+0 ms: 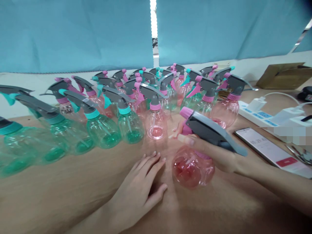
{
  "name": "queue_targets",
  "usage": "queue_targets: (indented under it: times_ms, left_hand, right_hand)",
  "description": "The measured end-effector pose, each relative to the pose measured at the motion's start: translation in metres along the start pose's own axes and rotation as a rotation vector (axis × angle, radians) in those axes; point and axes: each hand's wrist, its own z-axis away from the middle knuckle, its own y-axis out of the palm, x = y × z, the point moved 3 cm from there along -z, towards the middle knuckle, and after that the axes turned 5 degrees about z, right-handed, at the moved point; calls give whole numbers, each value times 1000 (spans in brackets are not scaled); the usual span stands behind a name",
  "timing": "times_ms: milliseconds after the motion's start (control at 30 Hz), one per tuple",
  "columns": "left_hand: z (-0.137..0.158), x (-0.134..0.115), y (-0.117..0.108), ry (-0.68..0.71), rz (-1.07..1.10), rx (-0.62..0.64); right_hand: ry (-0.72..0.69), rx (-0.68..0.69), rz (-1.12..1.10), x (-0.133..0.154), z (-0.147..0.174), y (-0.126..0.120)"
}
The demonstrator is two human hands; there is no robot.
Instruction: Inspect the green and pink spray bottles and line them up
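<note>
My right hand (207, 148) is closed round the neck and trigger of a pink spray bottle (192, 170), which is tilted with its base toward me. The bottle is see-through, with a grey head and a pink nozzle. On the table, my left hand (140, 183) rests palm down with its fingers stretched out, just left of the held bottle and apart from it. Beyond the fingertips stands another pink spray bottle (156, 125), and beside it a green spray bottle (131, 128) with a turquoise collar.
Several more green and pink spray bottles crowd the back and left of the table (80, 182). To the right lie a phone (264, 146) with a lit screen and a white power strip (260, 115) with chargers. A cardboard box (284, 76) and blue curtain (85, 35) are behind.
</note>
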Motion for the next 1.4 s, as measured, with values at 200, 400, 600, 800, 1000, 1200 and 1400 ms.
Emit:
queue_targets:
  times_ms: [200, 400, 600, 800, 1000, 1200, 1400]
  left_hand:
    - [1, 0, 1, -4, 12, -16]
    - [1, 0, 2, 7, 6, -16]
    - [0, 0, 0, -4, 17, -10]
    - [1, 1, 1, -2, 17, -15]
    - [1, 0, 1, -5, 10, -16]
    - [0, -1, 0, -2, -4, 3]
    - [0, 0, 1, 1, -3, 5]
  right_hand:
    - [-9, 48, -63, 8, -2, 3]
    - [-15, 1, -48, 14, -4, 3]
    - [-21, -57, -2, 10, -4, 0]
    - [-27, -40, -73, 13, -6, 3]
    - [-1, -22, -69, 13, -7, 4]
    - [14, -16, -55, 11, -6, 3]
    - [-13, -38, -66, 12, -7, 3]
